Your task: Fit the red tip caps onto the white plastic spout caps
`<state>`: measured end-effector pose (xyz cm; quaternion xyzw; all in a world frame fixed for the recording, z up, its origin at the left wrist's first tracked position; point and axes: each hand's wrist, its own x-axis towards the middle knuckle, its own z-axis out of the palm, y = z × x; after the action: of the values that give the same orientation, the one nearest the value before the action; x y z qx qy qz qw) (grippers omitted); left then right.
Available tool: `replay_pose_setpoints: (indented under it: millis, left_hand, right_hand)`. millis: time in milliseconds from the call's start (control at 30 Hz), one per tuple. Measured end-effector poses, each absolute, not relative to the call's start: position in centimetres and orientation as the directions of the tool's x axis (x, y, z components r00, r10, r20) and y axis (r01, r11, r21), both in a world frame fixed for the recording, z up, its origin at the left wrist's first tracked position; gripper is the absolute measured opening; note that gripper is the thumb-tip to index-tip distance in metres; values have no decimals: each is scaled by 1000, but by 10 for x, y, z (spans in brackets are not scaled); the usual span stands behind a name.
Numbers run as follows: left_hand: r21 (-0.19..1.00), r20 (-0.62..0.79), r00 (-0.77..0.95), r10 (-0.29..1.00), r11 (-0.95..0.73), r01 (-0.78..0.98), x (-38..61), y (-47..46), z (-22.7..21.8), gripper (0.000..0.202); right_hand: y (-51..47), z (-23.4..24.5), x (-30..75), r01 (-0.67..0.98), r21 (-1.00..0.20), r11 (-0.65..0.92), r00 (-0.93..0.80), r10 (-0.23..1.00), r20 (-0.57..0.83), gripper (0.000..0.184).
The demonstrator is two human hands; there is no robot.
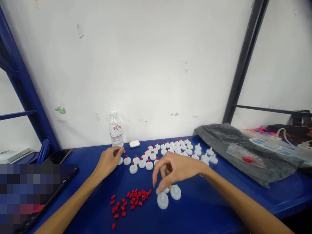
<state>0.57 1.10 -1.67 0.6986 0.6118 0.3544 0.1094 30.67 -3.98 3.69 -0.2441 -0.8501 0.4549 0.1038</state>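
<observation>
My left hand (110, 159) is closed at the left end of the white nozzle caps, its fingertips at a white cap (120, 161) partly hidden beneath them. The tip of that cap is hidden by my fingers. My right hand (174, 169) hangs over loose white nozzle caps, fingers curled and thumb apart from the index finger. Under its fingertips lie a white nozzle cap (162, 201) and another one (175, 192), with a further one partly covered. Small red tip covers (134, 200) lie in a scattered heap between my forearms.
Behind my hands stand rows of white caps with red tips (149, 164); bare-tipped ones (198, 148) are at the right. A water bottle (116, 130) and a white case (134, 143) are by the wall. A grey plastic bag (234, 152) covers the right side; a tablet (58, 182) lies left.
</observation>
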Motion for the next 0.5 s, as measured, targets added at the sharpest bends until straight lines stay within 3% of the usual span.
replay_pose_setpoints:
  millis: [100, 233, 400, 500]
  left_hand:
    - [564, 351, 22, 936, -230, 793, 8, 10, -18, 42]
    - [546, 344, 31, 938, -226, 807, 9, 11, -21, 43]
    - [546, 360, 22, 933, -230, 805, 9, 12, -22, 40]
    - [538, 419, -12, 908, -237, 809, 11, 8, -15, 36]
  right_hand:
    - [-39, 36, 309, 346, -813, 469, -890, 437, -127, 39]
    - [-35, 25, 306, 381, -756, 532, -891, 428, -148, 35]
    - [-32, 19, 303, 296, -762, 576, -907, 419, -36, 31]
    - [-31, 25, 304, 261, -776, 574, -849, 519, 98, 30]
